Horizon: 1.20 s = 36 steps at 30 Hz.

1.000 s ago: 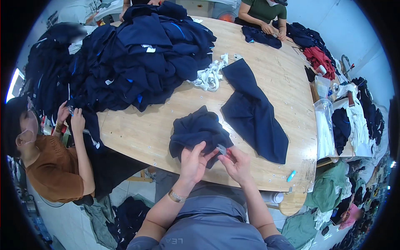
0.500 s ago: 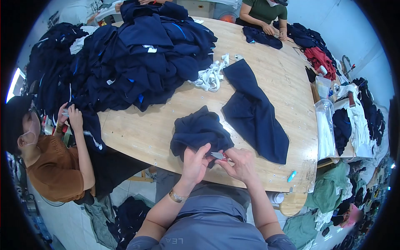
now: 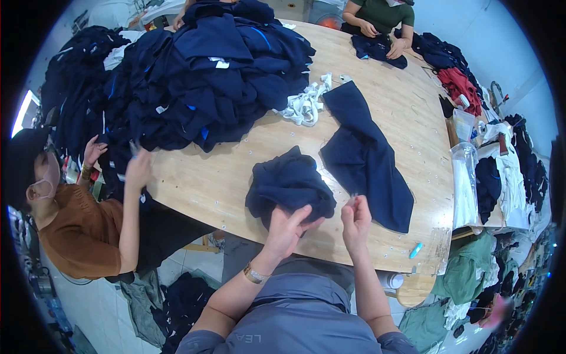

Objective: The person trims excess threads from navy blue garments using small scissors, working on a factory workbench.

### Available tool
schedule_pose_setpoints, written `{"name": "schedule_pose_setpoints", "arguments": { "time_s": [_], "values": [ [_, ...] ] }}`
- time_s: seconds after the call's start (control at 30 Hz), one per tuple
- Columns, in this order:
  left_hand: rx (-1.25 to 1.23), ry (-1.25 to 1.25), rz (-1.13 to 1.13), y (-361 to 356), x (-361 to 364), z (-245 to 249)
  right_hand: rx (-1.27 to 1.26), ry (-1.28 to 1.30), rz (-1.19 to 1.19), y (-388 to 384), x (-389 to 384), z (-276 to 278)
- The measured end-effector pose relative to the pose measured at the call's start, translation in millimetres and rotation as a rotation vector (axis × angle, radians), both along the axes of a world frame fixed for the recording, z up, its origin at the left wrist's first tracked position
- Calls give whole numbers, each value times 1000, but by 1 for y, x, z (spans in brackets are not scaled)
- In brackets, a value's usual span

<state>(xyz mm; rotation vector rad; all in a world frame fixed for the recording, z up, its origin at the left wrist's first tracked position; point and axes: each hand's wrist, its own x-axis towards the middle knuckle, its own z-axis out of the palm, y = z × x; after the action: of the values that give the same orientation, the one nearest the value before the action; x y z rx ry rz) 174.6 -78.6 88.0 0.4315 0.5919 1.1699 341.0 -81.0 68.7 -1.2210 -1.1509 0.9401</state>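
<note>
A bunched navy garment (image 3: 289,183) lies at the near edge of the table in front of me. My left hand (image 3: 286,230) is at its near side, thumb on top and fingers pointing right, with cloth between them. Just right of the garment, my right hand (image 3: 356,221) is raised and closed around small thread snips. Only a small pale tip shows above its fingers; the rest is hidden in the hand. Beyond that hand, a flat navy fabric piece (image 3: 374,159) stretches across the table.
A large heap of navy garments (image 3: 206,82) covers the table's far left. White strips (image 3: 303,106) lie beside it, and a turquoise marker (image 3: 415,251) near the right edge. A co-worker in brown (image 3: 82,230) sits left; another in green (image 3: 383,17) works at the far side.
My right hand has moved up and right, off the garment, with the snips turned mostly out of sight. The left hand stays at the cloth. The brown-sleeved co-worker's hands have moved apart.
</note>
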Motion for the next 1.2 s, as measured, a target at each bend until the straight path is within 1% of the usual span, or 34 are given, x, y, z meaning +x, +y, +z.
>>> {"name": "schedule_pose_setpoints", "arguments": {
  "time_s": [0.03,0.07,0.13,0.17,0.2,0.23,0.3,0.33,0.37,0.4,0.47,0.53,0.6,0.63,0.73,0.77,0.87,1.0,1.1,1.2],
  "values": [
    [-8,57,-26,-3,2,-6,17,23,-13,4,-1,-2],
    [-19,127,-95,-6,4,-7,33,-139,-24,6,-1,-4],
    [168,360,-290,-14,5,-39,69,-462,-46,11,-1,-9],
    [238,582,-420,-21,2,-51,109,-611,-50,12,-5,-7],
    [306,802,-554,-27,-1,-50,91,-595,30,12,-7,-10],
    [457,1004,-511,-35,-4,-48,72,-579,107,12,-8,-14],
    [403,1097,-713,-36,-12,-37,28,-508,247,10,-12,-27],
    [373,1138,-817,-38,-16,-34,-37,-486,288,7,-13,-31],
    [474,1079,-610,-46,-21,-42,-104,-462,330,4,-15,-34],
    [466,1064,-592,-48,-25,-49,-170,-438,371,2,-16,-36],
    [351,853,-523,-53,-36,-61,-181,-484,374,-2,-17,-40],
    [161,761,-621,-52,-51,-72,-155,-509,361,-3,-16,-48],
    [-226,759,-533,-53,-62,-81,-138,-563,334,-3,-15,-52],
    [-296,674,-410,-54,-63,-84,-135,-577,320,-3,-12,-58],
    [-415,512,-167,-49,-63,-86,-147,-577,293,-2,-10,-65],
    [-452,416,-117,-46,-60,-84,-153,-569,287,-3,-11,-65],
    [-449,312,-132,-37,-52,-81,-160,-566,276,-3,-10,-66],
    [-344,43,-123,-21,-44,-61,-129,-511,228,-1,-10,-71],
    [-249,-100,-104,-10,-39,-41,-190,-402,107,2,-12,-59],
    [-172,-194,-92,1,-38,-25,-140,-292,-43,3,-12,-34]
  ]
}}
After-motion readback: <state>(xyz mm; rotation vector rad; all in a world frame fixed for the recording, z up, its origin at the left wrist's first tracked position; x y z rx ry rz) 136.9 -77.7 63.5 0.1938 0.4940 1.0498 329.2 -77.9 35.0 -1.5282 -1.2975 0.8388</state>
